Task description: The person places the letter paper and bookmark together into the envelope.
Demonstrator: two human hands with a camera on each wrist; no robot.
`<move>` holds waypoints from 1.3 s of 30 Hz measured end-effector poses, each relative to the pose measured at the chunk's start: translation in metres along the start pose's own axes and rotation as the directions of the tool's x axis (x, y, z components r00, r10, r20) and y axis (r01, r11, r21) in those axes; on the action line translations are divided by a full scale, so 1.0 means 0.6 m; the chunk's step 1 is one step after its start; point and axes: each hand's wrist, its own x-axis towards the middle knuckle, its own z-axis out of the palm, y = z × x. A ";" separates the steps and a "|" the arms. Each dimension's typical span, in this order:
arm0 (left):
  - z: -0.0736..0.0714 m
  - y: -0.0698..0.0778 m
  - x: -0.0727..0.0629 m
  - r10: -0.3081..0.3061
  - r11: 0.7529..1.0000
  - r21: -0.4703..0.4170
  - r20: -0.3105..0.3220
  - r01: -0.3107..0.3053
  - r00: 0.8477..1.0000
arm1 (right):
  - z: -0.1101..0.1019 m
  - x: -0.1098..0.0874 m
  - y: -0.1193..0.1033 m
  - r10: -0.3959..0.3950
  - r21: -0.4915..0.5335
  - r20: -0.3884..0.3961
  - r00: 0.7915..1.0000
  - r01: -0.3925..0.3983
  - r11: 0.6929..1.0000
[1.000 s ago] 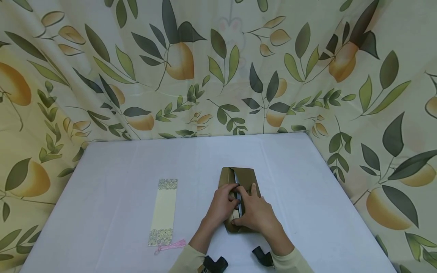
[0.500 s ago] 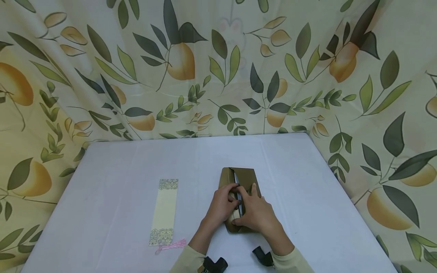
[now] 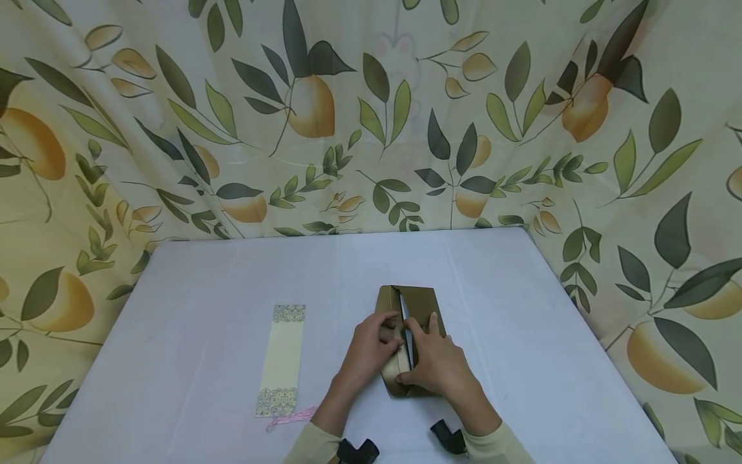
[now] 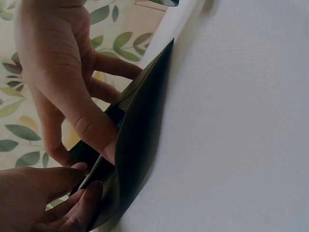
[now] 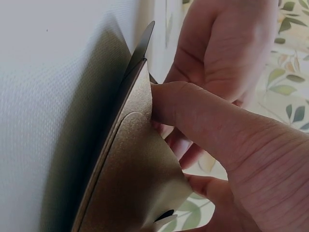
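Observation:
A brown envelope (image 3: 422, 298) lies on the white table with a long slit open along its length; something pale shows inside. My left hand (image 3: 366, 351) is at the slit's left side, thumb and fingertips pinching its edge. From the right, my right hand (image 3: 443, 361) holds the envelope, its thumb low on the slit and its other fingers spread over the right panel. In the left wrist view the right thumb (image 4: 94, 130) reaches into the opening. The right wrist view shows the brown panel (image 5: 130, 159) tilted up from the cloth, the left hand (image 5: 217, 53) behind it.
Left of the hands lies a cream bookmark (image 3: 281, 361) with patterned ends. A pink tassel (image 3: 292, 417) lies at its near end, close to my left forearm. The white-covered table (image 3: 197, 309) ends at a fruit-print curtain (image 3: 371, 161) behind.
My left fingertips have drawn back a little to the left from the slit, leaving more of the opening in sight. The right hand keeps its place on the envelope.

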 end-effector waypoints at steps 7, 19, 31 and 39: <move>-0.016 -0.001 -0.013 0.034 0.999 0.005 -0.025 -0.034 0.999 | -0.002 0.000 -0.002 -0.003 0.005 -0.003 1.000 0.003 1.000; -0.047 -0.015 -0.028 0.016 0.999 0.041 -0.086 -0.012 0.996 | -0.002 0.000 -0.005 0.001 -0.001 0.002 1.000 -0.001 1.000; -0.069 -0.028 -0.048 -0.025 0.999 0.022 -0.126 0.028 0.992 | -0.006 -0.004 -0.004 -0.003 -0.004 -0.003 1.000 0.003 1.000; -0.094 -0.036 -0.055 -0.058 0.997 0.031 -0.163 0.064 0.985 | -0.006 -0.002 -0.008 -0.013 -0.007 -0.010 1.000 0.013 1.000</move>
